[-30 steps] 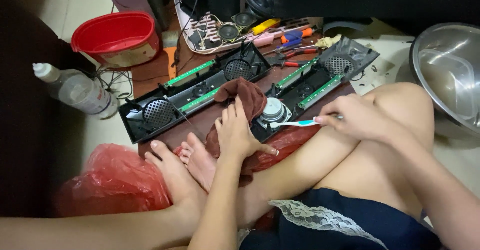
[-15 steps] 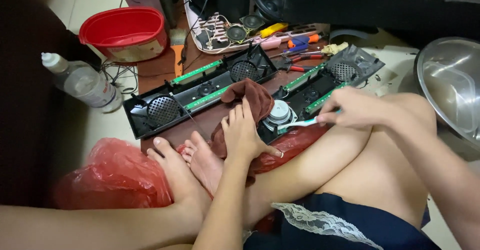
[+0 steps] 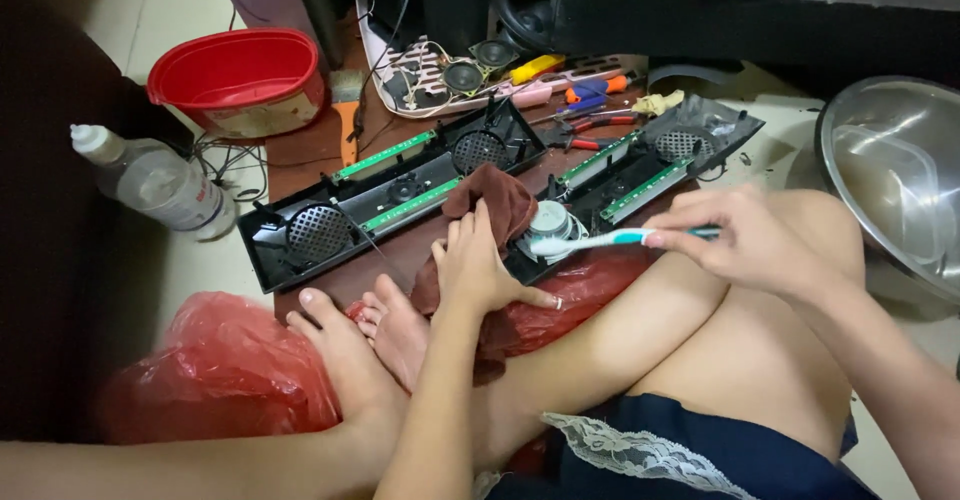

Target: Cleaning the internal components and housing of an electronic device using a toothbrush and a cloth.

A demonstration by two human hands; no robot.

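Pinched between the fingers of the right hand [image 3: 745,245], a white and teal toothbrush [image 3: 610,241] lies with its head on the round speaker cone [image 3: 550,222] in the nearer black housing [image 3: 640,170], while the left hand [image 3: 478,265] presses flat, fingers spread, on a brown cloth [image 3: 495,200] beside it. Scrubbing too hard could, I think, dent the cone or snag thin wires nearby. Since a second ago the brush has crept further onto the cone; the left hand stays put.
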